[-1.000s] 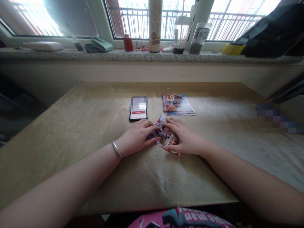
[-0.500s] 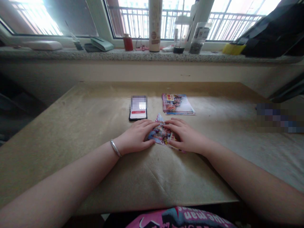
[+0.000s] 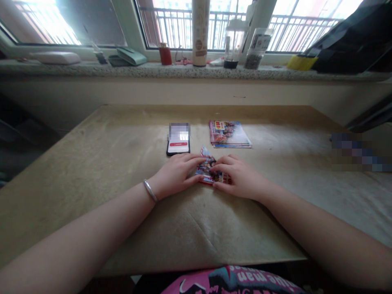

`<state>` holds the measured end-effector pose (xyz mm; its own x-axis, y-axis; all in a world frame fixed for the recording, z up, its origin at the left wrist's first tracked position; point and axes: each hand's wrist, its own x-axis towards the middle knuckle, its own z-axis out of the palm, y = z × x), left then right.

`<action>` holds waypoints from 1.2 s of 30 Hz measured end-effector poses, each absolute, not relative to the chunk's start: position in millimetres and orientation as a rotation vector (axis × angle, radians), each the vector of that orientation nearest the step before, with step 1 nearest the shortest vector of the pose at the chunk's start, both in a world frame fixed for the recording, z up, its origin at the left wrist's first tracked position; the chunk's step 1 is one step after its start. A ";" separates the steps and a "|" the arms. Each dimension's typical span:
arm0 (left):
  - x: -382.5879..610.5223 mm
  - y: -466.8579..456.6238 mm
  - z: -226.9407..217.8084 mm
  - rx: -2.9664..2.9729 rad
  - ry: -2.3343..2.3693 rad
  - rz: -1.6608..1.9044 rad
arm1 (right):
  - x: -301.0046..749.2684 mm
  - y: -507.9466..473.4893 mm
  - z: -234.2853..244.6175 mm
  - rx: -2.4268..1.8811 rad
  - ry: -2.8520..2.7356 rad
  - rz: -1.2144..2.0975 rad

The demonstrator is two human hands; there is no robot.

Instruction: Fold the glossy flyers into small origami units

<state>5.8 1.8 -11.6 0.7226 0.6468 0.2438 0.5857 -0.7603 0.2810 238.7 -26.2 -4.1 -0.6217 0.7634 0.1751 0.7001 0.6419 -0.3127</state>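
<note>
A colourful printed paper sheet (image 3: 210,170), partly folded, lies on the brown table (image 3: 107,163) between my hands. My left hand (image 3: 176,173), with a silver bracelet at the wrist, presses its fingers on the sheet's left side. From the right, my right hand (image 3: 239,176) has its fingers curled over the sheet's edge and holds it down. Both hands touch the paper and nearly meet at the fingertips. Much of the sheet is hidden under the fingers.
A phone (image 3: 178,145) with a lit screen lies just beyond my left hand. A stack of similar printed sheets (image 3: 228,134) lies behind my right hand. The windowsill (image 3: 183,71) carries a tall bottle (image 3: 200,32), a red cup (image 3: 165,55), jars and a black bag (image 3: 352,45).
The sheet's near corner has been folded up and away, so the visible paper is smaller. My right hand has shifted forward and left over it; the left hand has hardly moved.
</note>
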 end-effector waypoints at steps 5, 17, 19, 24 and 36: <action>4.8 2.0 -12.8 2.675 1.131 0.786 | 239.1 -24.6 -3.7 -1.231 -2.468 0.375; 2.9 5.5 -15.7 2.877 0.817 0.512 | 247.8 -18.9 -12.3 -1.363 -1.994 0.694; 3.5 6.0 -15.5 2.870 0.764 0.499 | 249.6 -17.7 -13.3 -1.312 -1.951 0.675; 3.0 8.2 -16.4 2.827 0.637 0.500 | 256.9 -13.9 -11.2 -1.321 -1.874 0.597; 1.8 6.1 -7.7 3.027 0.611 0.458 | 279.4 0.0 -10.1 -1.644 -1.886 0.480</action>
<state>1.8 6.1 -7.7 0.8803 0.3825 0.2808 0.3768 -0.9232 0.0761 279.4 0.0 -10.1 -0.0675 0.9791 0.1920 0.7681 0.1739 -0.6163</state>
